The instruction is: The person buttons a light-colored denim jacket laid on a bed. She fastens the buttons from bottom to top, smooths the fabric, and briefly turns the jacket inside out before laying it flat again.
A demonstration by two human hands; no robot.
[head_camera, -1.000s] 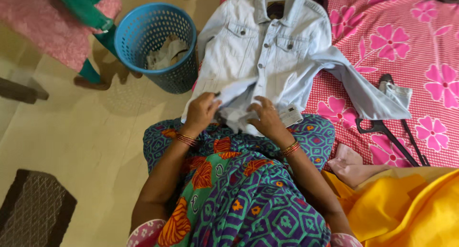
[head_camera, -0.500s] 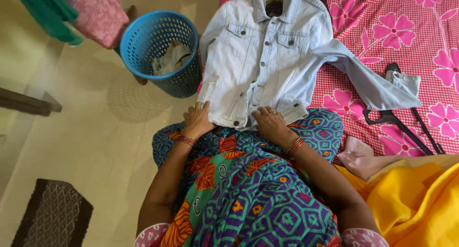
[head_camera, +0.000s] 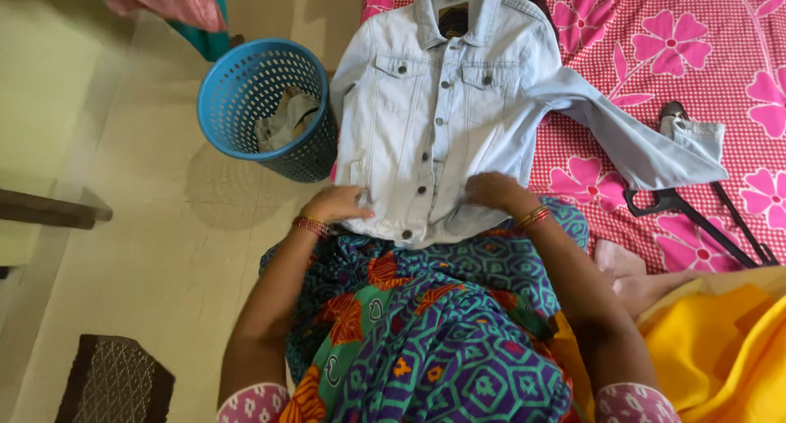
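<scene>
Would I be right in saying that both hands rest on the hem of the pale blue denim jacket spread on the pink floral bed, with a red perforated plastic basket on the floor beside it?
Not quite: the perforated plastic basket is blue, not red, as the head view shows. The rest holds: the left hand and right hand rest on the hem of the pale blue denim jacket spread on the pink floral bed.

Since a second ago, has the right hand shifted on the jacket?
Yes. The right hand has slid from the bunched hem near the button line out toward the denim jacket's sleeve side, and the hem now lies flat.
</scene>
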